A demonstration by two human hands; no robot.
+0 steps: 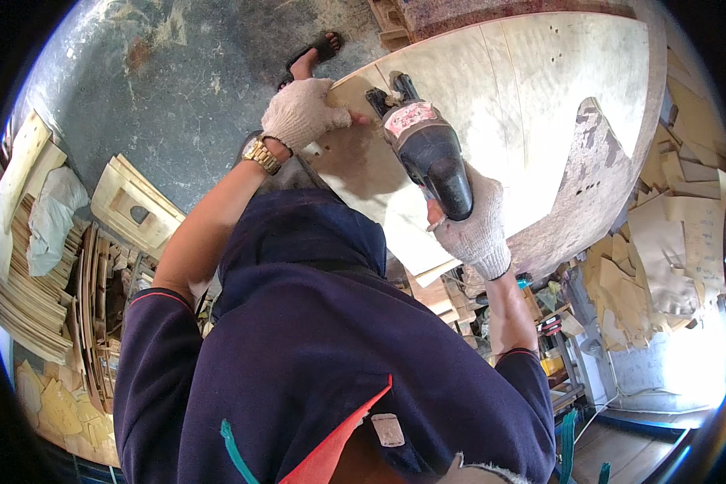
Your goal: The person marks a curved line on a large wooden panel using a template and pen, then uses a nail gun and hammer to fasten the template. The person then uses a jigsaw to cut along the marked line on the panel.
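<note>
A black jigsaw [423, 149] with a pinkish label on top rests over a pale plywood sheet [476, 89]. My right hand [477, 226], in a white knit glove, wraps round its rear handle. The tool's two front prongs point up and to the left, toward the sheet's left edge; its blade is hidden from above. My left hand [305, 114], in a similar glove with bare fingertips showing, grips that left edge, a short way from the jigsaw's front. Thin lines run across the sheet, and a worn, stained board [573, 189] lies partly beneath it.
Stacked wooden strips [32, 282] and a cut-out wooden panel [137, 206] stand at left. Thin wood pieces [661, 234] pile up at right. A sandaled foot [305, 63] shows on the grey floor [194, 73] beyond my left hand. Tools and clutter [552, 323] lie beside my right forearm.
</note>
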